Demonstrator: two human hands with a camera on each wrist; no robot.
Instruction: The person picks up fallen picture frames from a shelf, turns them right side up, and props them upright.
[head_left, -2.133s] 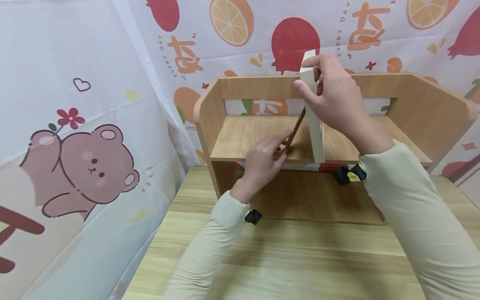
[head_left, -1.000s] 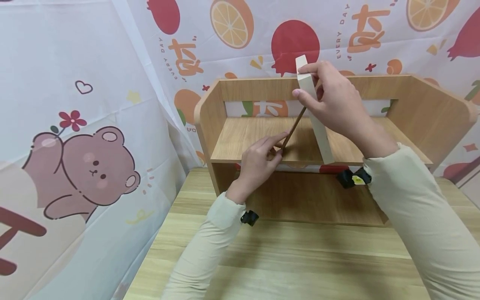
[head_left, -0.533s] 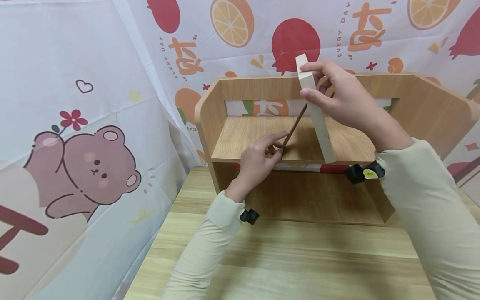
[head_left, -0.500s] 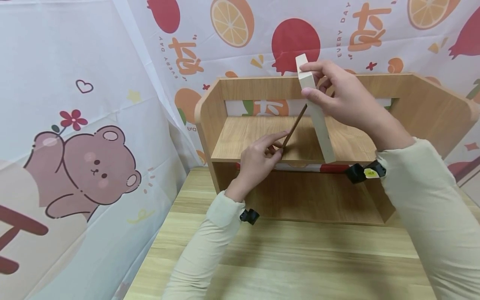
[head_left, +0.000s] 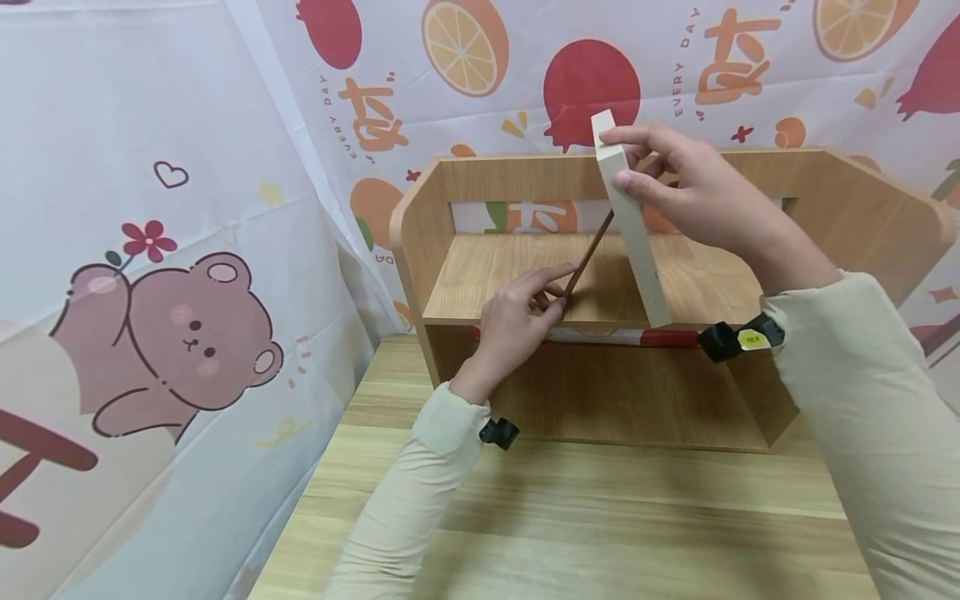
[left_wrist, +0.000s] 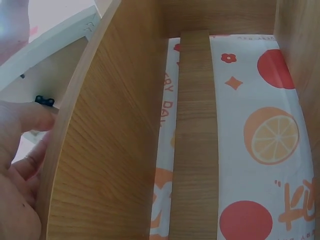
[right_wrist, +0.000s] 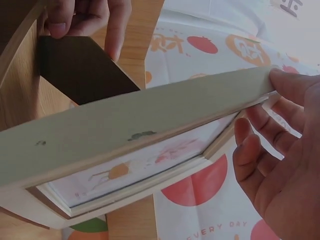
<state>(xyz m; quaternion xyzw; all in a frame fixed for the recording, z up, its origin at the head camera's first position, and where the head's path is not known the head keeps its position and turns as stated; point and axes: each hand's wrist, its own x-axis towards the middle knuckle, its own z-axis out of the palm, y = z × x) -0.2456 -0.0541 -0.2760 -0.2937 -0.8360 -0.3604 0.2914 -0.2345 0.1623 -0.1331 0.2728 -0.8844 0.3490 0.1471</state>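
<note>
A cream picture frame stands tilted on the upper shelf, side-on in the head view. Its brown back stand is swung out to the left. My left hand pinches the lower end of that stand between thumb and fingers. At the top edge, my right hand holds the frame with thumb and fingertips. In the right wrist view, a colored picture shows behind the frame's front. The left wrist view has my left hand partly hidden by a wooden panel, with a black hinge behind it.
The wooden desktop shelf has a raised back rail and side panels around the frame. Below lies its lower compartment. It stands on a light wooden table, against a fruit-print cloth.
Since the earliest frame, the frame has gone from nearly upright to tilted, and its stand has swung farther out leftward with my left hand. My right wrist has shifted to the right.
</note>
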